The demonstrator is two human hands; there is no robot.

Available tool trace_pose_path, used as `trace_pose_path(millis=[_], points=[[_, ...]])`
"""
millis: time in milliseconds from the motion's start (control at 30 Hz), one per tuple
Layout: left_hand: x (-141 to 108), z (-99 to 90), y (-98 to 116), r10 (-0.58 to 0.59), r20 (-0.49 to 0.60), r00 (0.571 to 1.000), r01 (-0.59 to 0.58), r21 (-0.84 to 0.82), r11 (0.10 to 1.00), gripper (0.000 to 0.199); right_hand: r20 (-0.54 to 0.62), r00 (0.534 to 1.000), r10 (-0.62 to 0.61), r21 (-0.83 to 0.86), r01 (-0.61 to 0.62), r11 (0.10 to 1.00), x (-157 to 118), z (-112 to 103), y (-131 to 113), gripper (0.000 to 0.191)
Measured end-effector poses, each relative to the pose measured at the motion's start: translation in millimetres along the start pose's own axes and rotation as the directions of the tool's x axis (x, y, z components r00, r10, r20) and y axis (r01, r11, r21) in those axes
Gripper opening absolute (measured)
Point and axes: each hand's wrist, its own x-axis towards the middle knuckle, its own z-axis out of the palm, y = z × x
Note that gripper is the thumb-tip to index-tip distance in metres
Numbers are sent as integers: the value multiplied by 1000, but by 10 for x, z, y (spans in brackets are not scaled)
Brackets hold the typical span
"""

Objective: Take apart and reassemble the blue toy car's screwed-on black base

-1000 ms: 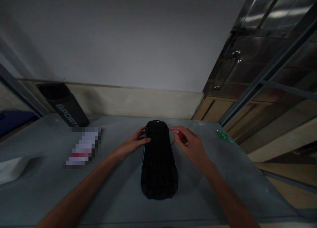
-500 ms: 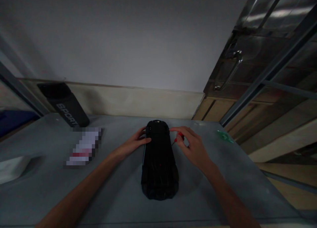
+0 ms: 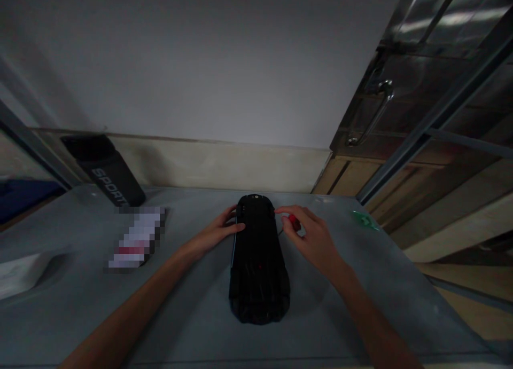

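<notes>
A black toy car (image 3: 258,257) lies upside down on the grey table, its dark underside facing up. My left hand (image 3: 218,227) grips its left edge near the far end, the thumb over the underside and the fingers along the side. At the car's far right side, by a wheel, the index fingertip of my right hand (image 3: 315,233) touches or nearly touches it. Thumb and index of that hand are apart. Behind the gap between them shows a red-handled screwdriver (image 3: 294,222), its thin shaft toward the car; it appears to lie on the table, partly hidden.
On the left of the table (image 3: 184,326) stand a black SPORT bottle (image 3: 110,174), a blurred-out phone-like item (image 3: 136,238) and a white object (image 3: 22,275). A small green packet (image 3: 365,220) lies at right. The wall (image 3: 224,166) borders the far edge.
My right thumb has shifted slightly up and left, covering more of the screwdriver. The car and my left hand stay in place.
</notes>
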Motion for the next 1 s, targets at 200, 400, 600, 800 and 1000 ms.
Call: trace_pose_path(millis=[200,400,600,800,1000], points=[[7,-1,-17,-13,-8,1000,13,-16,1000,93,10,1000,-15,-37,16,999,-15,5,2,23],[5,-13,-40,5,20,1000,-4,-33,999,88,3,1000,-28,-36,28,999,-16,-3,19,31],[11,-6,-38,13,24,1000,-12,-36,999,89,-16,1000,21,-85,-22,996,-32,-6,47,24],[15,-8,-48,12,22,1000,-12,-8,1000,88,36,999,6,-9,-5,1000,-26,-6,32,32],[37,-42,-120,43,35,998,-43,11,999,85,55,997,54,-6,-54,999,-38,-3,26,26]])
